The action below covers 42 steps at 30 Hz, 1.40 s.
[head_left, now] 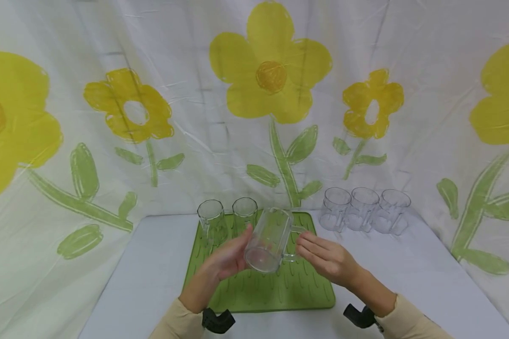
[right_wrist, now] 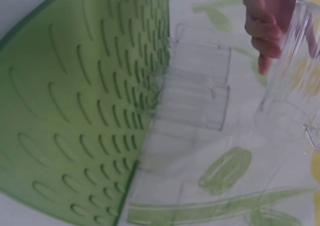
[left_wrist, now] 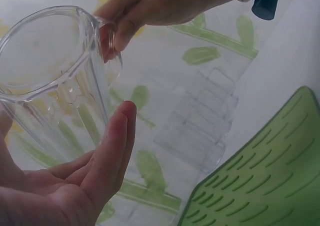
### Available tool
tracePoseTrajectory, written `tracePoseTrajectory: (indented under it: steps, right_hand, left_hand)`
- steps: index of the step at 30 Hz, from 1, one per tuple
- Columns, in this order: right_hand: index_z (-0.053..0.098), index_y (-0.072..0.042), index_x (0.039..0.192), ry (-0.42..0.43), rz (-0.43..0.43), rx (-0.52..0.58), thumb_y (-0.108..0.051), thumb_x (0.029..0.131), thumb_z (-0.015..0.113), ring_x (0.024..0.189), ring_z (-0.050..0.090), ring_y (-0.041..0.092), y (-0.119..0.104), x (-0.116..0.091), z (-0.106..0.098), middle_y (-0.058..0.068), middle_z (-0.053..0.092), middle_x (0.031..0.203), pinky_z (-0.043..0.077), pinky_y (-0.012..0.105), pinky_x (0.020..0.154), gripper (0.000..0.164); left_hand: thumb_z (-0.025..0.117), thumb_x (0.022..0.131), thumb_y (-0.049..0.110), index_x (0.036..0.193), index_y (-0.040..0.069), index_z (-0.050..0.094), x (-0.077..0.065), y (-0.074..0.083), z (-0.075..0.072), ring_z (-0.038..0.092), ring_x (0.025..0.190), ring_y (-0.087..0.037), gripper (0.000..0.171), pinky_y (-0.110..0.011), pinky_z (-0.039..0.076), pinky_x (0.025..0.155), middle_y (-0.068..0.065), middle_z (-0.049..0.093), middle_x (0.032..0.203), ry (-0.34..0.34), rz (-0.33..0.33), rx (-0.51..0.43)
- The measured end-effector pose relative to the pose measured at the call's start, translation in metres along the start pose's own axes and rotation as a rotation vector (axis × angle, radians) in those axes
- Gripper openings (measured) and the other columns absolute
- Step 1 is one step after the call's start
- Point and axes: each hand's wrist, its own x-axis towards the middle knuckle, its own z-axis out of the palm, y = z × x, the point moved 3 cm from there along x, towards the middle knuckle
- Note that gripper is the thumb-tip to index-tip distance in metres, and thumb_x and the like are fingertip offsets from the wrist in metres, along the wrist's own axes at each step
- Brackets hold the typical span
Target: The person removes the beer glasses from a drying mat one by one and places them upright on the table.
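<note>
A clear glass mug [head_left: 269, 240] is held tilted in the air over the green mat, its base toward me and its handle on the right. My right hand [head_left: 326, 259] grips that handle; in the left wrist view the right hand's fingers [left_wrist: 122, 33] are curled at it. Beside the mug's left side is my left hand [head_left: 231, 256], supporting it near the base. In the left wrist view the left hand's fingers [left_wrist: 107, 153] extend fairly straight alongside the glass. Whether the left thumb presses the mug is hard to see.
On the mat's [head_left: 297, 292] back left stand two clear mugs, one at the left [head_left: 212, 221] and another [head_left: 244, 212] partly behind the held mug. Three more mugs [head_left: 365, 212] line up on the white table [head_left: 390, 263] at the back right. A flowered curtain [head_left: 186, 155] hangs behind.
</note>
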Motion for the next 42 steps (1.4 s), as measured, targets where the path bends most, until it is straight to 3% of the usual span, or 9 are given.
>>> tracePoseTrajectory:
  steps: [5, 12, 20, 31, 42]
  right_hand:
    - [0.073, 0.004, 0.081, 0.000, -0.002, 0.017, 0.001, 0.098, 0.052, 0.072, 0.073, 0.026, -0.002, 0.004, 0.000, 0.015, 0.075, 0.079, 0.062, 0.032, 0.067, 0.027]
    - [0.072, 0.003, 0.084, -0.022, -0.001, 0.015, 0.001, 0.098, 0.051, 0.074, 0.073, 0.024, -0.004, 0.007, -0.002, 0.013, 0.075, 0.082, 0.062, 0.031, 0.068, 0.026]
    - [0.073, 0.002, 0.086, -0.045, 0.021, 0.007, -0.001, 0.099, 0.051, 0.076, 0.073, 0.025, -0.004, -0.002, 0.001, 0.013, 0.075, 0.085, 0.062, 0.032, 0.069, 0.026]
    - [0.073, -0.001, 0.089, -0.077, 0.146, 0.095, -0.007, 0.100, 0.052, 0.082, 0.073, 0.027, -0.001, -0.013, 0.004, 0.014, 0.074, 0.091, 0.062, 0.032, 0.071, 0.025]
    - [0.073, -0.005, 0.092, -0.204, 0.274, 0.173, -0.023, 0.101, 0.053, 0.092, 0.072, 0.030, 0.001, -0.014, 0.000, 0.015, 0.074, 0.101, 0.061, 0.031, 0.079, 0.029]
  left_hand:
    - [0.024, 0.099, 0.063, 0.153, 0.001, 0.015, 0.003, -0.001, 0.003, 0.069, 0.100, -0.015, 0.083, -0.028, 0.058, 0.087, -0.004, 0.068, 0.114, -0.064, -0.037, -0.087]
    - [0.041, 0.100, 0.055, 0.154, 0.005, 0.008, 0.003, -0.005, 0.003, 0.069, 0.096, -0.014, 0.081, -0.027, 0.059, 0.084, -0.003, 0.067, 0.109, 0.014, -0.102, -0.179]
    - [0.042, 0.101, 0.051, 0.154, 0.003, 0.009, 0.005, -0.005, 0.004, 0.070, 0.093, -0.013, 0.079, -0.025, 0.060, 0.080, -0.001, 0.069, 0.105, 0.031, -0.087, -0.189]
    - [0.041, 0.102, 0.049, 0.153, 0.002, 0.005, 0.006, -0.008, 0.003, 0.070, 0.092, -0.009, 0.078, -0.022, 0.059, 0.078, 0.002, 0.071, 0.101, 0.058, -0.063, -0.189]
    - [0.044, 0.102, 0.041, 0.148, -0.005, 0.025, 0.005, -0.005, 0.007, 0.069, 0.088, -0.008, 0.068, -0.024, 0.058, 0.080, 0.006, 0.070, 0.096, 0.126, 0.001, -0.082]
